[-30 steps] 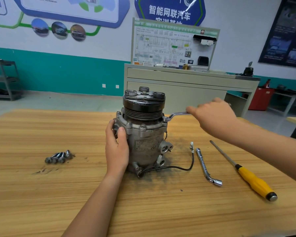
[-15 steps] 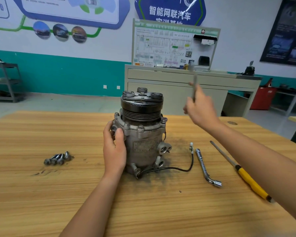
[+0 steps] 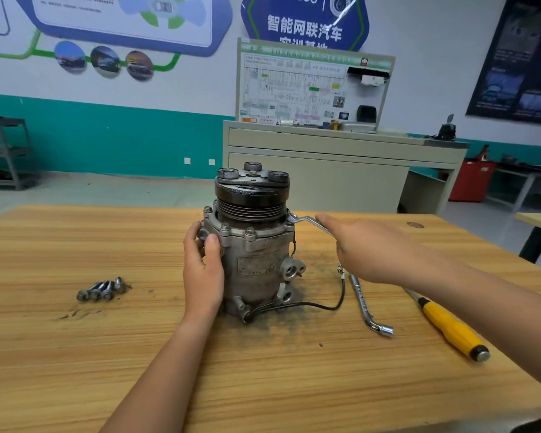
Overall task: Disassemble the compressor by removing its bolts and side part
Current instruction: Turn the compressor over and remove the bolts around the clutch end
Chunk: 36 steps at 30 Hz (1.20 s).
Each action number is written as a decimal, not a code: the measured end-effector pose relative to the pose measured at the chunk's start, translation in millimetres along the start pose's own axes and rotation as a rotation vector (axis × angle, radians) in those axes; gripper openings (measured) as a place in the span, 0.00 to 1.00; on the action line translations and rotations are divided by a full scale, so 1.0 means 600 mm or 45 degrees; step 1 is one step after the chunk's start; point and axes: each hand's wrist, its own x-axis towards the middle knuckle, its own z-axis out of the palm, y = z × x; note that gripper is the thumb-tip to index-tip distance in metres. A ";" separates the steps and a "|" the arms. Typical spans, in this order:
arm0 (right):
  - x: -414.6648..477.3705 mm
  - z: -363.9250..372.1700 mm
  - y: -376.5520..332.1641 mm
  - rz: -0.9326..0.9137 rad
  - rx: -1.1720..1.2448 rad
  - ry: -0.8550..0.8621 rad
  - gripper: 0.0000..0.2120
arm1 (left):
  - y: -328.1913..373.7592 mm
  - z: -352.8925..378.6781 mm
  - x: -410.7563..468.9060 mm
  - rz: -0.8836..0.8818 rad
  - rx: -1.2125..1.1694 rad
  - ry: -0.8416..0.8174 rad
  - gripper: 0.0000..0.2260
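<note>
A grey metal compressor (image 3: 256,260) stands upright on the wooden table (image 3: 263,370), its black pulley on top. Bolts (image 3: 250,231) sit around its upper flange. My left hand (image 3: 202,270) grips the left side of the body. My right hand (image 3: 363,248) holds the handle of a bent ring wrench (image 3: 306,220), whose ring end sits on a flange bolt at the compressor's right side. Several removed bolts (image 3: 102,289) lie together on the table to the left.
An L-shaped socket wrench (image 3: 367,304) and a yellow-handled screwdriver (image 3: 450,329) lie on the table to the right. A black wire (image 3: 319,306) trails from the compressor's base. Dark grime surrounds the base. A cabinet with a display board stands behind the table.
My right hand lifted the wrench off the flange and up into the air, then brought it back down onto a bolt at the compressor's right side. My left hand kept its grip.
</note>
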 end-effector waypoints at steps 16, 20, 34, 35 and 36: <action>0.018 -0.054 -0.027 -0.177 -0.730 -0.060 0.03 | 0.002 0.000 0.000 0.012 0.025 -0.003 0.18; 0.042 -0.034 0.019 -0.273 -0.819 0.011 0.08 | 0.003 0.000 0.001 0.009 0.018 -0.004 0.18; 0.186 0.035 0.019 -0.359 -0.291 0.471 0.14 | 0.001 0.004 0.001 -0.026 0.027 0.023 0.18; 0.175 0.033 0.019 -0.269 -0.164 0.549 0.12 | 0.000 0.004 0.001 -0.024 0.028 0.018 0.18; 0.161 0.031 0.017 -0.187 -0.039 0.617 0.12 | 0.000 0.004 0.000 -0.023 0.029 0.017 0.18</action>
